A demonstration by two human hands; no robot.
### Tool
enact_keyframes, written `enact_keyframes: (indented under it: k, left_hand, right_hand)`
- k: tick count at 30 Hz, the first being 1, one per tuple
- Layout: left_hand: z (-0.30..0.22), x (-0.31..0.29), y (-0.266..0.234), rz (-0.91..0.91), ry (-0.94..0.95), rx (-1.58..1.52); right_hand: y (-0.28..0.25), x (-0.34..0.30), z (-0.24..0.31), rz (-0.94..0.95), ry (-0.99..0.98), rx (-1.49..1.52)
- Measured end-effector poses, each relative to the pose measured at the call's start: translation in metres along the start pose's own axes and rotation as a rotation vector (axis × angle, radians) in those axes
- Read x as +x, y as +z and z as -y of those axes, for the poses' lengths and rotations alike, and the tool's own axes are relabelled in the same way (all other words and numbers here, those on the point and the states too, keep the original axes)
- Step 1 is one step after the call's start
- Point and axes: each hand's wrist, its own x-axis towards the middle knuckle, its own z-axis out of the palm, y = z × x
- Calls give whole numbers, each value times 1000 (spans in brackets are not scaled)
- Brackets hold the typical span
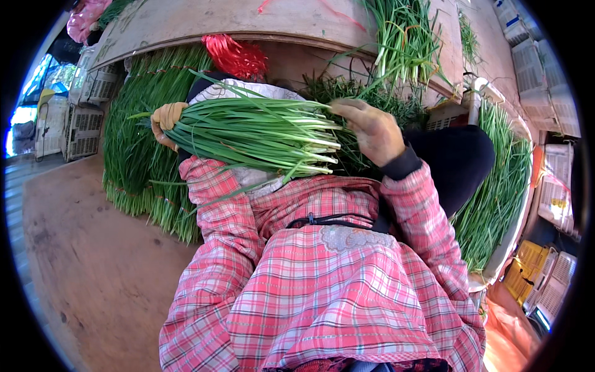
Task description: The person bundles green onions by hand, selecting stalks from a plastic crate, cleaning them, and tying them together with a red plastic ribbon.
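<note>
At 11 o'clock from the middle of the view, just above the lap, a bunch of garlic chives (pixel 251 130) lies crosswise, leaf ends toward 9 o'clock and stem ends toward 3. Its leaves are long, narrow and deep green with glossy highlights, paling through light green to nearly white, uneven stem ends. A few blades stray from the bundle, one past the hand toward 9 o'clock, others down toward 7.

At 10 o'clock the left hand (pixel 167 121) is clamped round the leafy end. At 2 o'clock the right hand (pixel 373 129) is well apart from it, fingers stretched to the uppermost pale stem ends; whether they pinch a stem, I cannot tell.

Farther out at 10 o'clock lie tied chive bundles (pixel 133 142), at 11 o'clock a clump of shiny red ties (pixel 234 57), at 1 o'clock loose chives on a wooden board (pixel 279 15), and at 3 o'clock a pale tub (pixel 524 129) full of greens
</note>
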Motion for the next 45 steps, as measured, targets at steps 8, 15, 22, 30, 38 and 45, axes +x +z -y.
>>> enact_keyframes:
  k: [8, 15, 22, 30, 38, 45]
  left_hand:
    - [0, 3, -14, 189, 13, 98]
    - [-11, -4, -5, 42, 27, 33]
    - [8, 9, 10, -253, -84, 141]
    - [-12, 5, 3, -219, -130, 77]
    - [-15, 4, 11, -328, -103, 77]
    - [-19, 3, 4, -386, -87, 215]
  right_hand:
    - [20, -8, -22, 236, -106, 54]
    - [-32, -14, 23, 58, -64, -197]
    - [33, 12, 31, 161, -264, -75]
    - [-13, -54, -21, 386, 28, -374]
    - [-8, -7, 50, 20, -283, -171]
    - [0, -22, 24, 27, -189, -207]
